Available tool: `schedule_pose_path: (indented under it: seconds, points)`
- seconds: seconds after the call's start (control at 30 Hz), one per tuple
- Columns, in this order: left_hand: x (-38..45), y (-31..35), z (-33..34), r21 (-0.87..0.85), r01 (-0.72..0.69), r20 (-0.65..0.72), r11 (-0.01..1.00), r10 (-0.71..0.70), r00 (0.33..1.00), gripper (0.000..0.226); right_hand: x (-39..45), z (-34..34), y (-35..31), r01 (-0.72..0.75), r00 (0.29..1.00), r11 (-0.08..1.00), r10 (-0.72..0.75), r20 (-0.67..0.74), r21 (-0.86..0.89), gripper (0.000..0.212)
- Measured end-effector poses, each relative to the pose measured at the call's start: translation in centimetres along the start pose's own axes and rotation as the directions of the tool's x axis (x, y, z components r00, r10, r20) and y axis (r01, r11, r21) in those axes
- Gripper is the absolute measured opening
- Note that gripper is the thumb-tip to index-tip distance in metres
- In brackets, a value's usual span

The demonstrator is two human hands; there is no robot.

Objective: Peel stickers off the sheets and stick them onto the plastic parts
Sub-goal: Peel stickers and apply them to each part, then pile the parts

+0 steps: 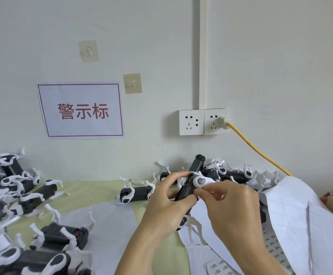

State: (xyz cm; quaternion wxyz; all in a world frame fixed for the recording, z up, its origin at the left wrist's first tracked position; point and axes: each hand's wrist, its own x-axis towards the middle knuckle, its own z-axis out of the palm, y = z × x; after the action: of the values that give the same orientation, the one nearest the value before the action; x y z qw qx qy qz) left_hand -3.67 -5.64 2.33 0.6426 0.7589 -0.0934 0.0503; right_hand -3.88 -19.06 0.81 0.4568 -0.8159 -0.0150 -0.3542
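We had our right hand point(229, 203) just right of the frame's centre, thumb and forefinger pinched together at the lower edge of the black plastic part with white curved clips and a round white cap point(189, 187); whether a sticker sat between those fingertips we could not tell, it was too small to see. Our left hand point(167, 201) gripped the same part from the left, fingers curled over its top and thumb under its body, holding it raised above the table. The part's long axis ran from lower left up to upper right, the round cap end pointing up toward the wall, so the face to be stickered lay directly against our right fingertips, and that hand was clearly the nearer for pressing. Outward, the white sticker sheets with a faint grid point(300, 219) spread to the lower right, under and beside our right wrist. More black-and-white parts point(29, 197) were heaped at the left of the pale green table point(102, 189).
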Motion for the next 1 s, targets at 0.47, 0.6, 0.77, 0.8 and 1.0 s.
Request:
schedule_pose_path:
  seconds: [0.47, 0.6, 0.77, 0.8, 1.0]
  points:
    - [0.8, -0.9, 0.1, -0.105, 0.013, -0.067, 0.994, -0.02, 0.998, 0.037, 0.6, -0.5, 0.6, 0.133, 0.983, 0.975, -0.152, 0.102, 0.176, 0.033]
    - [1.1, -1.1, 0.1, -0.177, 0.025, -0.049, 0.984, -0.034, 0.998, 0.043, -0.1, -0.6, 0.2, 0.304, 0.934, 0.947, -0.318, 0.165, 0.1, 0.043]
    - [1.4, -1.5, 0.0, -0.194, -0.007, -0.036, 0.981, 0.0, 0.999, 0.046, -0.2, -0.8, 0.3, 0.353, 0.899, 0.935, -0.325, 0.295, -0.045, 0.057]
    - [1.4, -1.6, 0.0, -0.196, -0.009, -0.035, 0.981, 0.002, 0.999, 0.046, -0.2, -0.9, 0.2, 0.353, 0.894, 0.934, -0.323, 0.311, -0.044, 0.058]
    - [1.7, -1.7, 0.1, -0.298, 0.015, -0.069, 0.954, -0.037, 0.997, 0.044, -0.1, -1.0, 0.3, 0.337, 0.885, 0.941, -0.318, 0.339, 0.002, 0.059]
